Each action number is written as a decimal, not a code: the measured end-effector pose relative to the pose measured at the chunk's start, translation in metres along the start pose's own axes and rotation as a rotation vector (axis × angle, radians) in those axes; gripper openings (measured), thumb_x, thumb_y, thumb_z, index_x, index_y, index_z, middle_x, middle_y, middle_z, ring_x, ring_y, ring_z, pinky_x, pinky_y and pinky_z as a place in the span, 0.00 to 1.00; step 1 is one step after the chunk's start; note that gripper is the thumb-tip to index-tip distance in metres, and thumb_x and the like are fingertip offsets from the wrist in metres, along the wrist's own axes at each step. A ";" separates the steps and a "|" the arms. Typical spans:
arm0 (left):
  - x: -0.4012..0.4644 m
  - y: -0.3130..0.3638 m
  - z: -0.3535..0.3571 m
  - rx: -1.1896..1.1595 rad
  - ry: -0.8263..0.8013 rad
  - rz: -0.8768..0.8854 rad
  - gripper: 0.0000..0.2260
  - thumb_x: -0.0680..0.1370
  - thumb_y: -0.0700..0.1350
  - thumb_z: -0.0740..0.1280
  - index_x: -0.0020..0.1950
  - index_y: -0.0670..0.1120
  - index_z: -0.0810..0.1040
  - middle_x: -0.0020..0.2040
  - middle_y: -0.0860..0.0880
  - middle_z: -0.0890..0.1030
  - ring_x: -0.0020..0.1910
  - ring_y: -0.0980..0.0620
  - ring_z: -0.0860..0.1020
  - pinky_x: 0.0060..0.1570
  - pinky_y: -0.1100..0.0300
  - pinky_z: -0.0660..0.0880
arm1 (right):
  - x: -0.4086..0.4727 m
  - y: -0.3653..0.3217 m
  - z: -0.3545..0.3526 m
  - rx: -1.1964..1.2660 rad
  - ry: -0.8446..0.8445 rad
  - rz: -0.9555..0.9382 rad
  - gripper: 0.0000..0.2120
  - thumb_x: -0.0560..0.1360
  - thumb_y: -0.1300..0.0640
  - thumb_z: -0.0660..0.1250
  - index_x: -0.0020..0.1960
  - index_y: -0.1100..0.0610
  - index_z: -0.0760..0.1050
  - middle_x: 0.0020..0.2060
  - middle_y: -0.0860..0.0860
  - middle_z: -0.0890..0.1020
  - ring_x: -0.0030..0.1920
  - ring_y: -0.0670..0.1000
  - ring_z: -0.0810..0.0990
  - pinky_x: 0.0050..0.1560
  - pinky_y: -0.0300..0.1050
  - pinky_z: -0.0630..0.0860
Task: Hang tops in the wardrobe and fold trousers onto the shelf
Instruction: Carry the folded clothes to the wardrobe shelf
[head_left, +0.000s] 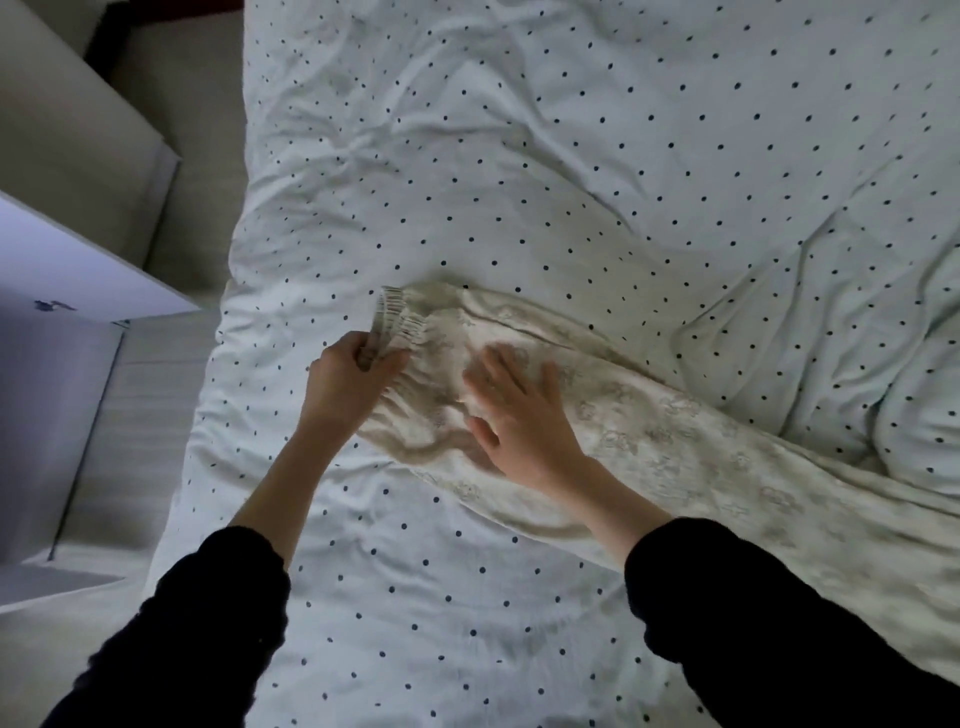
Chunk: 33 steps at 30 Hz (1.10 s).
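Head view, entries listed near to far.

1. Two dark sleeves (197, 623), entering from 6 o'clock.

2. Right hand (519, 415), just past the frame's centre. Grip released: fingers straight and spread, palm lying flat on the trousers just below the waistband.

3. Left hand (348, 379), at 9 o'clock of the right hand and close beside it. Grip clenched on the waistband (400, 317), fingers curled round the gathered elastic edge, which stands up slightly beyond the knuckles at 12 o'clock.

4. Trousers (701, 447), pale cream with a faint print, lying on the bed. Waist end sits under both hands; the legs trail away toward 4 o'clock and run off the frame's right edge. Handling judgement: light, soft and limp, with no stiffness; likely to bunch and slide on the bedding unless pinned flat. The ribbed waistband looks the firmest hold; the leg hems would be the second hold for folding, though they are out of view.

5. Bed cover (571, 156), white with small dark dots, creased, extending to 12 o'clock and heaped at 3 o'clock.

6. White furniture (62, 291) at 9 o'clock beside the bed; whether it is the wardrobe cannot be told.
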<state>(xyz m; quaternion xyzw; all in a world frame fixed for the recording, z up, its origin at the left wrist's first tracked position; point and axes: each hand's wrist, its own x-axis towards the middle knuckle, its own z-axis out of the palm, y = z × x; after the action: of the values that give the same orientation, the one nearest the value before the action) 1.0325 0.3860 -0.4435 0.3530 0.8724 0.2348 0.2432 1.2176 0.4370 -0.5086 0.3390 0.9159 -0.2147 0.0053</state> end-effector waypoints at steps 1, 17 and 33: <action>-0.012 0.011 0.000 0.062 0.043 0.058 0.12 0.75 0.51 0.69 0.53 0.44 0.77 0.41 0.47 0.79 0.40 0.45 0.76 0.37 0.56 0.70 | -0.011 0.002 -0.006 0.124 0.050 0.034 0.23 0.82 0.48 0.52 0.76 0.51 0.57 0.77 0.52 0.51 0.77 0.52 0.45 0.74 0.62 0.45; -0.091 0.057 0.103 0.334 -0.144 0.333 0.18 0.79 0.44 0.63 0.68 0.45 0.69 0.64 0.44 0.72 0.62 0.44 0.71 0.59 0.50 0.70 | -0.102 0.066 -0.040 1.103 0.131 0.796 0.19 0.83 0.51 0.51 0.71 0.55 0.65 0.71 0.51 0.67 0.70 0.50 0.67 0.70 0.46 0.61; -0.124 0.121 0.113 0.320 -0.281 0.325 0.13 0.80 0.47 0.61 0.61 0.43 0.69 0.46 0.47 0.77 0.44 0.45 0.76 0.43 0.54 0.71 | -0.141 0.085 -0.041 1.532 -0.010 0.738 0.23 0.83 0.46 0.45 0.71 0.56 0.66 0.57 0.44 0.77 0.61 0.45 0.74 0.67 0.44 0.62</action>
<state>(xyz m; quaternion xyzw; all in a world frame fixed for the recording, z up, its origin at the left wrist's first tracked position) 1.2384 0.3999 -0.4285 0.5516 0.7880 0.0785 0.2621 1.3850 0.4236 -0.4831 0.5250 0.3482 -0.7616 -0.1521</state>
